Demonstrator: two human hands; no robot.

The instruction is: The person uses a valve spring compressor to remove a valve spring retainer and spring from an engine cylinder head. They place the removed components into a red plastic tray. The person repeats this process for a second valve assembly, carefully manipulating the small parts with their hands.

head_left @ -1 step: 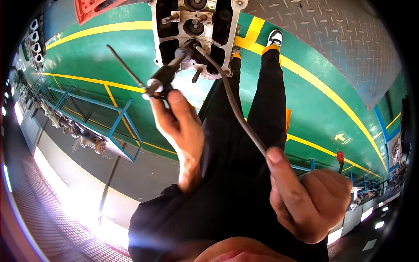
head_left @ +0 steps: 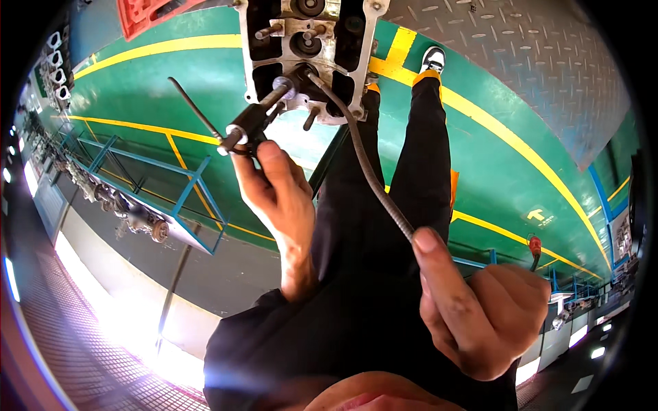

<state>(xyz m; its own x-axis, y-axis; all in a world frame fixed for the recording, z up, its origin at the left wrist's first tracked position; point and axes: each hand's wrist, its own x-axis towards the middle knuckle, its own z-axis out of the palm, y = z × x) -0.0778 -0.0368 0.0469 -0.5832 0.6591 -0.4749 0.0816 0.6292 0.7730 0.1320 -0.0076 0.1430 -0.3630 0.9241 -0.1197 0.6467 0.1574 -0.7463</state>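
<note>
A metal engine head (head_left: 319, 41) with bores and upright studs is in front of me at top centre. My left hand (head_left: 274, 198) grips a dark metal tool (head_left: 248, 122) with a steel shaft and a thin bar (head_left: 192, 103) sticking out at left; its upper end reaches the engine head's lower bore. My right hand (head_left: 483, 301) holds a flexible ribbed grey cable (head_left: 367, 161) with thumb and curled fingers. The cable runs up to the engine head, where its tip rests by that same bore. A red end piece (head_left: 534, 245) on a dark line shows beside my right hand.
A diamond-plate metal surface (head_left: 521, 61) is at upper right, a red tray (head_left: 151, 10) at upper left. A blue frame rack (head_left: 192, 185) with metal parts stands at left, more racks at far right. My legs and feet show on the green floor (head_left: 493, 178) with yellow lines.
My left hand and its tool have shifted slightly left. My right hand and the cable's lower part have moved a little up and left.
</note>
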